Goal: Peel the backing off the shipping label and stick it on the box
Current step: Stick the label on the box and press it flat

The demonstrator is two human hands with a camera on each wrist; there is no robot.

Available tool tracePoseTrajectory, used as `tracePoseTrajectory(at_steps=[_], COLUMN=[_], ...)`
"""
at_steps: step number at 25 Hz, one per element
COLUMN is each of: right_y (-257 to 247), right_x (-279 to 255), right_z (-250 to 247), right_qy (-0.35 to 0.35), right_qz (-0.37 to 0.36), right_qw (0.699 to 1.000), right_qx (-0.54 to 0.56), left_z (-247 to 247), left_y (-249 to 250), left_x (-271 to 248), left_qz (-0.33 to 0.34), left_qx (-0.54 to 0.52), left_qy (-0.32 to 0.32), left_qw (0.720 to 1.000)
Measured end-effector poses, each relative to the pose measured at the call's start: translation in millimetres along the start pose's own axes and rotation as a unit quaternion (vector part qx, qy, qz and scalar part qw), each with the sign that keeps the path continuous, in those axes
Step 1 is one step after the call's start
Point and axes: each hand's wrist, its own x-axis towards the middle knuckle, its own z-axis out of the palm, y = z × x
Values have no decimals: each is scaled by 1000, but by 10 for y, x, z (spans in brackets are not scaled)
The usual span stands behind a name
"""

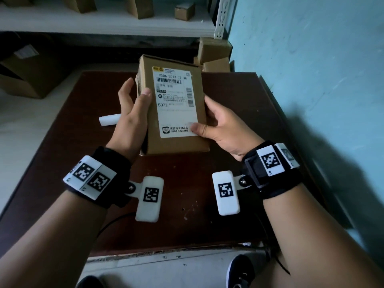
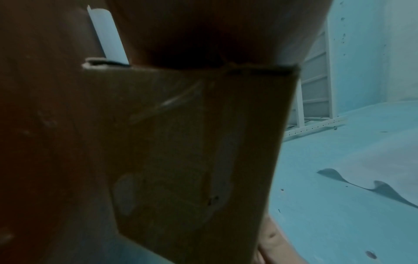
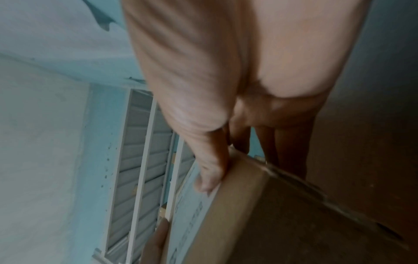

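Observation:
A brown cardboard box (image 1: 176,144) is held up above the dark table, tilted toward me. The white shipping label (image 1: 175,100) lies flat on its top face. My left hand (image 1: 133,113) grips the box's left side, thumb on top and fingers along the side. My right hand (image 1: 216,123) grips the right side, its thumb pressing the label's lower right corner. In the left wrist view the box (image 2: 192,160) fills the middle, seen from below. In the right wrist view the thumb (image 3: 210,180) sits on the label (image 3: 192,210) at the box (image 3: 282,223) edge.
A rolled white backing sheet (image 1: 109,119) lies on the dark brown table (image 1: 187,221) left of my left hand. Small cardboard boxes (image 1: 214,57) are stacked beyond the table by the blue wall. A white shelf (image 1: 104,21) with more boxes runs across the back.

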Motion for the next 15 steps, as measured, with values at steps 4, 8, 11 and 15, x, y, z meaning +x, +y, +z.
tracePoseTrajectory(at_steps=[4, 8, 11, 15], right_y=[-63, -76, -30, 12], right_x=[-8, -23, 5, 12], right_z=[33, 224, 171, 12], right_qy=[7, 72, 83, 31], right_qz=[14, 15, 2, -36], right_qw=[1000, 996, 996, 999], right_qx=[-3, -56, -36, 14], left_z=[15, -7, 5, -19], left_y=[-28, -88, -7, 43], left_x=[1, -2, -22, -33], left_qz=[32, 51, 52, 60], left_qx=[1, 56, 19, -35], left_qy=[19, 13, 12, -9], left_qw=[999, 997, 998, 998])
